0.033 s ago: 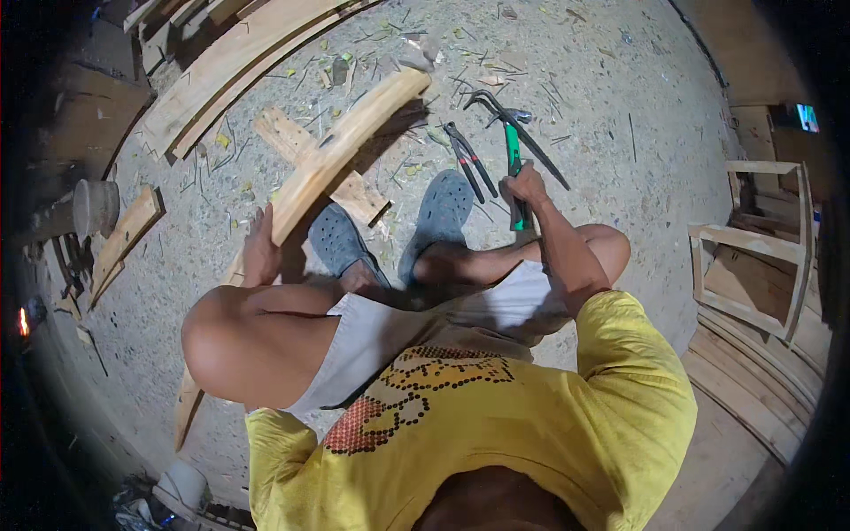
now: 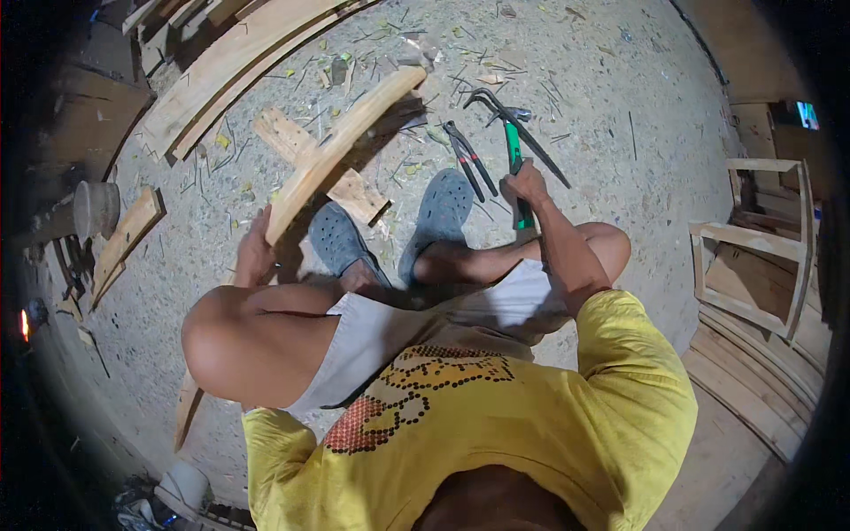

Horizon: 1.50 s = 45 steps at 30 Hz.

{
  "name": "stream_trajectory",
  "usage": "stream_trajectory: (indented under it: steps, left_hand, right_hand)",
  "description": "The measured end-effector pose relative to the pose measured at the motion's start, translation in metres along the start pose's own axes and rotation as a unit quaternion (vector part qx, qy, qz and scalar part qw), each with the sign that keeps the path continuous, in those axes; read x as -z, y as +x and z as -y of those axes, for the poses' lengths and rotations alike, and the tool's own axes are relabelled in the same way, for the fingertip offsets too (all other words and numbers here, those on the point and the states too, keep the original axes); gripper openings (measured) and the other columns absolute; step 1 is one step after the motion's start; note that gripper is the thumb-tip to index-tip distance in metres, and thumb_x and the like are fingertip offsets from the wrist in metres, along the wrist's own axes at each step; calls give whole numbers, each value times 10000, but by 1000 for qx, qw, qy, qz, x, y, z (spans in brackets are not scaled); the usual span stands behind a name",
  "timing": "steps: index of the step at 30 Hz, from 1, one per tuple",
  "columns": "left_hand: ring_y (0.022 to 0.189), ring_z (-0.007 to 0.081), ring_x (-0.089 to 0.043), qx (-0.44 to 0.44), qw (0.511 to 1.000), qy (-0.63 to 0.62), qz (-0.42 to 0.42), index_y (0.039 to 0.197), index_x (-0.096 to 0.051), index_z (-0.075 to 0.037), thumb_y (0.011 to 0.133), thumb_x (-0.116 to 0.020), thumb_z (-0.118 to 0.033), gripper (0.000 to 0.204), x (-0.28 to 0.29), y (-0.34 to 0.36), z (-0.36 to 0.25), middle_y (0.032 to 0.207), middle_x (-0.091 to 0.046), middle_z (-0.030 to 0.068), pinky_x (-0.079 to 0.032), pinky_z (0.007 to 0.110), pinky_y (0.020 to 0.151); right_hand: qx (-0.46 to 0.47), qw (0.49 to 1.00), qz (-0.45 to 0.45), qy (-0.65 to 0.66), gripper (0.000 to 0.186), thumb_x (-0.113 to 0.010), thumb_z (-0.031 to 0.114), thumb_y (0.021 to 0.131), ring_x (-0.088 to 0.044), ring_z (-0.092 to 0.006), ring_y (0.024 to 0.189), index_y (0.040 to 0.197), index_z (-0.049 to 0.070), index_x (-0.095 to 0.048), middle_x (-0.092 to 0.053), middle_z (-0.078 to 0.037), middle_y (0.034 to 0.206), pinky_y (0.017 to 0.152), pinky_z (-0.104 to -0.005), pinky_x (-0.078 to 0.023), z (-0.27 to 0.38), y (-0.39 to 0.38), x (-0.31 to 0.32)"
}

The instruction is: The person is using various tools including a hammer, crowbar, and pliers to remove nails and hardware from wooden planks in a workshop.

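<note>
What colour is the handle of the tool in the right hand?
Green, on the tool held by the right hand; the head view shows it.

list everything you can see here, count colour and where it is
curved wooden plank: 1, pale wood, slanting up from the left hand toward the top centre
green-handled tool: 1, green and dark metal, on the floor ahead, under the right hand
pliers: 1, dark metal, on the floor left of the green-handled tool
crowbar: 1, dark metal, on the floor crossing the green-handled tool
flat wood offcut: 1, pale, on the floor under the curved plank
long boards: several, pale, stacked top left
wooden frames: at least 2, pale, at the right edge
clogs: 2, grey, on the feet, centre
shirt: 1, yellow, bottom centre
left hand: 1, grip on the plank's lower end
right hand: 1, grip on the green handle
</note>
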<state>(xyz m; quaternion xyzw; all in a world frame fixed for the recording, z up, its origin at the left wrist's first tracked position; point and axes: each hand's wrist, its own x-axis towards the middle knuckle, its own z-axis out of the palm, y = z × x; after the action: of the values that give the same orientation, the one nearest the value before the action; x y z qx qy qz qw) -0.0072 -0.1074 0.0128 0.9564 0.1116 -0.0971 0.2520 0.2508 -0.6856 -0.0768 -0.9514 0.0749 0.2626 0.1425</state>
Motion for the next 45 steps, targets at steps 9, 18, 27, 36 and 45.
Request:
stream_trajectory:
  steps: [9, 18, 27, 36, 45]
  left_hand:
    - [878, 270, -704, 346, 882, -277, 160, 1467, -443, 90, 740, -752, -104, 814, 103, 13, 19, 931, -723, 193, -577, 434, 819]
    - [886, 294, -699, 298, 941, -82, 141, 1484, -396, 105, 717, -765, -102, 876, 107, 37, 100, 979, -708, 211, -579, 426, 815]
    - [1476, 442, -326, 29, 995, 83, 45, 1593, -211, 38, 626, -961, -326, 1277, 26, -32, 70, 1555, -360, 341, -314, 512, 1195]
    - [1430, 505, -348, 95, 961, 242, -95, 1612, -224, -43, 862, -735, -382, 969, -39, -21, 12, 1586, -348, 261, -282, 665, 1146]
    - [1161, 221, -605, 104, 895, -392, 186, 1449, -515, 38, 816, -731, -302, 751, 51, -35, -42, 1277, -665, 134, -458, 341, 1023]
  right_hand:
    - [78, 996, -25, 23, 556, -759, 365, 816, -648, -458, 1136, 1234, 36, -597, -695, -273, 1165, 971, -509, -517, -24, 2, 26]
    - [109, 926, 181, 313, 254, -701, 219, 827, -588, -106, 727, 1019, 59, -745, -655, 3, 773, 692, -297, -482, 7, -27, 72]
    - [130, 982, -130, 36, 396, -751, 265, 841, -677, -402, 997, 1178, 76, -665, -708, -210, 1032, 876, -487, -520, 22, -23, 27]
    - [291, 954, -8, -68, 545, -812, 307, 839, -553, -428, 1203, 1228, 28, -552, -540, -218, 1237, 963, -514, -520, 59, -36, -9]
    - [256, 962, -10, -95, 609, -711, 137, 829, -558, -468, 1178, 1355, -25, -451, -541, -289, 1255, 947, -532, -527, 64, -19, -23]
